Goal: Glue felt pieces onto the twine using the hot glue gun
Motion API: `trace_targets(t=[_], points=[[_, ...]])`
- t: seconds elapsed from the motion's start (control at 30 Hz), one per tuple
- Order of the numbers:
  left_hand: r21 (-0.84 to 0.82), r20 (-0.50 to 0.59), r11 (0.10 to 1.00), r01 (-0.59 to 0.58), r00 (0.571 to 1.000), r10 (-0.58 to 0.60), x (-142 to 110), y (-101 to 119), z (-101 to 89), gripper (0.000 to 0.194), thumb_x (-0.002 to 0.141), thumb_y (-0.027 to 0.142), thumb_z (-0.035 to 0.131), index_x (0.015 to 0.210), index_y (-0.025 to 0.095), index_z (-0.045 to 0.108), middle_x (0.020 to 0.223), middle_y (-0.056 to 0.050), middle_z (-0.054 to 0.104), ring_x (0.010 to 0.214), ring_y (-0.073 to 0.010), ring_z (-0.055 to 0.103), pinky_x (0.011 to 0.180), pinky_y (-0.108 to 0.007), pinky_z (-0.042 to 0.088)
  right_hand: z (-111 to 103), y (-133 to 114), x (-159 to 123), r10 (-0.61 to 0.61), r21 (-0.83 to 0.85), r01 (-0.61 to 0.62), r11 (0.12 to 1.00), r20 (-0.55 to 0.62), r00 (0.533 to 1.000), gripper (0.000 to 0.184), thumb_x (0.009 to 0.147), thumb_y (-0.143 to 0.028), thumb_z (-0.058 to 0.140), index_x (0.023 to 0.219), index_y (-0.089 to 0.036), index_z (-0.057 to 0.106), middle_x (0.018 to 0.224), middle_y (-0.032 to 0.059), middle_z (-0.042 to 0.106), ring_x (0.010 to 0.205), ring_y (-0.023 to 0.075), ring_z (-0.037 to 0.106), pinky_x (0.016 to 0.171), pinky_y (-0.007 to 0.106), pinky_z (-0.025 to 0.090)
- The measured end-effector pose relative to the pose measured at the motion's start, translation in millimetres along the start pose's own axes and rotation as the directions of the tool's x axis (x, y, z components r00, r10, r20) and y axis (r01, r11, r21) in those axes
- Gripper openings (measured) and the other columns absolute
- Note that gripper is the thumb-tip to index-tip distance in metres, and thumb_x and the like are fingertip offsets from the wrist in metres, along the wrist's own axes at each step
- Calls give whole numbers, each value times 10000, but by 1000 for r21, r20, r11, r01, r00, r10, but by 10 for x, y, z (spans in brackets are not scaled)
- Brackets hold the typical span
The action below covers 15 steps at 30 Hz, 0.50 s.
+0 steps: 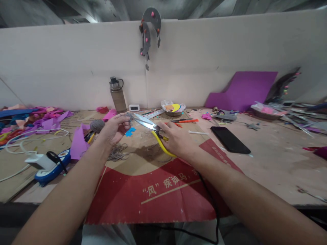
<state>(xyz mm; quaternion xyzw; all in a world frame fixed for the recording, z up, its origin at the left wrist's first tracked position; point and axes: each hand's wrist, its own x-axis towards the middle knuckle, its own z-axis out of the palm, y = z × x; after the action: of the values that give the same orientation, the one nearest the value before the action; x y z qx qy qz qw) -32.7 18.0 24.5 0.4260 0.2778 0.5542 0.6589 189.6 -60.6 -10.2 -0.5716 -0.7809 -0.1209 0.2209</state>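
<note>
My right hand (175, 137) grips a pair of yellow-handled scissors (146, 123), with the blades pointing left toward my other hand. The blades look slightly parted. My left hand (118, 127) is closed in a pinch on a small bit of grey yarn (129, 117), right at the scissor tips. Loose grey yarn (118, 152) lies in a tangle on the cardboard below. Behind my left wrist sits a ball of grey yarn (97, 126). A blue flower-like cutout (130, 132) rests between the hands.
A red and brown cardboard sheet (153, 204) covers the front of the table. To the right lies a black phone (230, 140); to the left, a blue power strip (53, 170) with white cables. A bottle (118, 97) and a bowl (173, 110) stand at the back.
</note>
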Motion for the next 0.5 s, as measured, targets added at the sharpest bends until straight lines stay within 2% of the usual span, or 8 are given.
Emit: trace_targets(t=[0.2, 0.5], points=[[5, 13, 1000, 2, 1000, -2, -20, 3, 19, 172, 599, -31, 651, 689, 99, 584, 595, 25, 509, 455, -21, 442, 411, -122, 379, -8, -6, -10, -7, -70, 9, 998, 39, 999, 427, 915, -344, 411, 1324, -226, 437, 1129, 128, 618, 863, 232, 608, 647, 303, 373], [-3, 46, 1000, 17, 999, -16, -16, -8, 5, 150, 630, -23, 642, 709, 91, 585, 597, 29, 490, 460, -17, 437, 417, -118, 385, -16, -13, -8, -22, -101, 24, 995, 23, 999, 393, 929, -353, 385, 1295, -233, 466, 1069, 106, 646, 788, 214, 615, 588, 287, 304]])
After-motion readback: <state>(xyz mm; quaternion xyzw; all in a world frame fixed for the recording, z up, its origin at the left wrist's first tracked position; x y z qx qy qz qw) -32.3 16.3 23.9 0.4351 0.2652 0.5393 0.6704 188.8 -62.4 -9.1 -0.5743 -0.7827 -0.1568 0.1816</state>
